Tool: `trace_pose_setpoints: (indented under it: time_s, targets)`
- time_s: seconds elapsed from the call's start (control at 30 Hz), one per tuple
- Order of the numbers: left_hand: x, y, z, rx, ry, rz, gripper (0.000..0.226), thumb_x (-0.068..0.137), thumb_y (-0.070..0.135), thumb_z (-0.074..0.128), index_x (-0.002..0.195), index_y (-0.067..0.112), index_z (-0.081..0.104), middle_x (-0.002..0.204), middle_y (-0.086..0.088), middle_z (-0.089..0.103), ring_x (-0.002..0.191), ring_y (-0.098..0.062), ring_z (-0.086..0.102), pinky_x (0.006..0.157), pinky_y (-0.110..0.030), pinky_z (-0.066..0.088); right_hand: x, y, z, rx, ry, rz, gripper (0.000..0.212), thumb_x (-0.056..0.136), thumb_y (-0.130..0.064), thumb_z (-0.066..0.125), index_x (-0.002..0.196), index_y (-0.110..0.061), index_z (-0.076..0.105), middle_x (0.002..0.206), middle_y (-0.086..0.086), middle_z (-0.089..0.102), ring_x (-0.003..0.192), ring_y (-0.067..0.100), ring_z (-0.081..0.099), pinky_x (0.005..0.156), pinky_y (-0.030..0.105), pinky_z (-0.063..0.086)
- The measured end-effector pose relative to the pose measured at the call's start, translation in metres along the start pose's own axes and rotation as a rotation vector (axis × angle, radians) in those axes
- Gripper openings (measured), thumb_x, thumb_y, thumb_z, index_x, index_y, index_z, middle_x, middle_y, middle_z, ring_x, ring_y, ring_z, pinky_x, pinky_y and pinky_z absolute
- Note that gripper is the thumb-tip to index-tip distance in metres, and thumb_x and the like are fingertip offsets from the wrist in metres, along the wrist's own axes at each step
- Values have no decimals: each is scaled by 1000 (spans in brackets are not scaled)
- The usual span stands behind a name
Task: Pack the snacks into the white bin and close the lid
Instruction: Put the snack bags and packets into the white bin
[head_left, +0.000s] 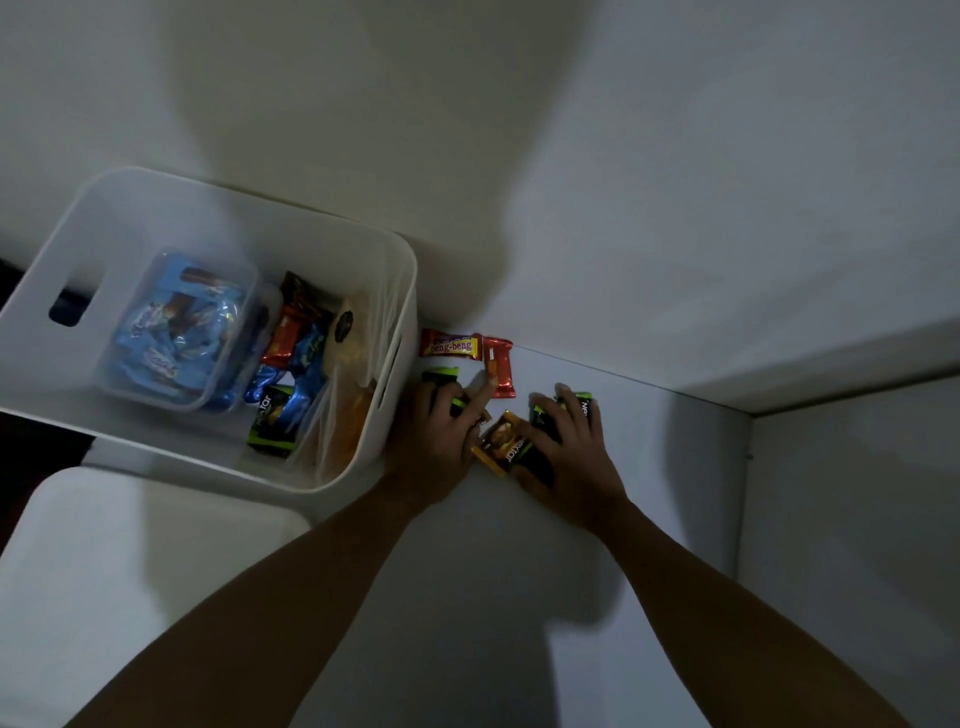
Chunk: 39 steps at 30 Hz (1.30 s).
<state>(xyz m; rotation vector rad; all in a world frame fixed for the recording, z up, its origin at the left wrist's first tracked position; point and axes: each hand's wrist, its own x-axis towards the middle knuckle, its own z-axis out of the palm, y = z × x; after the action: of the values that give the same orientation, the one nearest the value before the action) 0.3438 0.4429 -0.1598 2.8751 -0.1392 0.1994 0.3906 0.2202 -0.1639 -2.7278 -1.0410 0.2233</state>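
Beside the white bin (405, 291), on a dim white tabletop (654, 467) bounded by pale walls (675, 208), loose snacks (451, 344) are pressed under the left hand (441, 431) and right hand (571, 447), fingers spread flat, nothing gripped.

"beng-beng" on red wrapper (451, 345), "nextar" on black packets (511, 448)

Dim light is falling on a white table (675, 447). A pale wall (675, 182) is rising behind the table, carrying soft shadows; a side panel (841, 545) is standing at its right end, a dark patch (36, 447) showing at its left.
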Motion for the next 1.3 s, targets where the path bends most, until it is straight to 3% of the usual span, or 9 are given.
trace_pose_setpoints:
  time_s: [0.2, 0.3, 0.47, 0.57, 0.67, 0.8, 0.97, 1.1, 1.3]
  targets:
    - [24, -2, -3, 67, -190, 71, 62, 82, 34, 52, 144, 33, 45, 114, -12, 52, 102, -32, 44, 83, -43, 43, -14, 5, 3, 91, 144, 153, 45, 88, -48, 64, 119, -16, 64, 141, 13, 50, 145, 38, 27, 112, 62, 25]
    - [30, 0, -1, 18, -190, 28, 53, 84, 43, 54, 136, 30, 55, 125, -11, 50, 110, -33, 43, 89, -46, 46, -18, 7, 5, 139, 220, 302, 53, 84, -56, 66, 113, -12, 65, 137, 15, 52, 143, 38, 31, 112, 61, 26]
    - [40, 1, 4, -38, -77, 78, 43, 84, 54, 57, 115, 25, 65, 153, -12, 34, 138, -39, 32, 108, -54, 32, -20, 1, 0, 160, 251, 357, 76, 78, -75, 56, 131, -21, 58, 147, 10, 43, 147, 35, 23, 114, 63, 17]
    - [49, 0, 4, -45, -66, 62, 61, 80, 56, 60, 134, 27, 56, 157, -11, 29, 140, -42, 29, 113, -60, 23, -21, 0, -5, 165, 218, 393, 88, 72, -78, 60, 146, -33, 41, 157, 4, 30, 151, 34, 11, 115, 63, -2]
    - [47, -2, 11, -11, -154, 3, 77, 81, 62, 54, 150, 32, 36, 161, -6, 22, 143, -43, 22, 116, -60, 16, -20, 2, -6, 39, 96, 295, 96, 67, -84, 56, 148, -37, 37, 162, 6, 20, 151, 41, 4, 111, 71, 0]
    - [50, 1, 14, -32, -196, -60, 62, 87, 61, 50, 142, 33, 47, 153, -4, 36, 136, -41, 31, 111, -57, 28, -16, 5, -7, -50, 22, 179, 92, 68, -87, 51, 146, -41, 39, 164, 8, 17, 149, 48, 2, 110, 74, 5]
    - [43, 2, 15, -45, -40, -33, 41, 87, 54, 56, 109, 21, 68, 131, -4, 55, 118, -36, 47, 98, -47, 37, -11, 5, -1, -64, 142, 153, 67, 76, -75, 58, 130, -35, 59, 149, 8, 45, 141, 44, 32, 109, 65, 21]
    - [31, 5, 16, -95, 63, 0, 38, 82, 54, 63, 92, 17, 68, 119, -5, 62, 109, -34, 52, 94, -46, 40, -10, 6, 3, -62, 198, 199, 59, 78, -70, 60, 122, -31, 63, 137, 9, 54, 130, 36, 47, 108, 56, 27]
    - [26, 3, 20, -138, 131, 19, 28, 85, 41, 65, 85, 13, 66, 110, -6, 65, 104, -33, 55, 87, -44, 44, -4, 9, 2, -65, 256, 219, 52, 80, -70, 60, 112, -30, 69, 127, 5, 61, 112, 28, 56, 89, 44, 34]
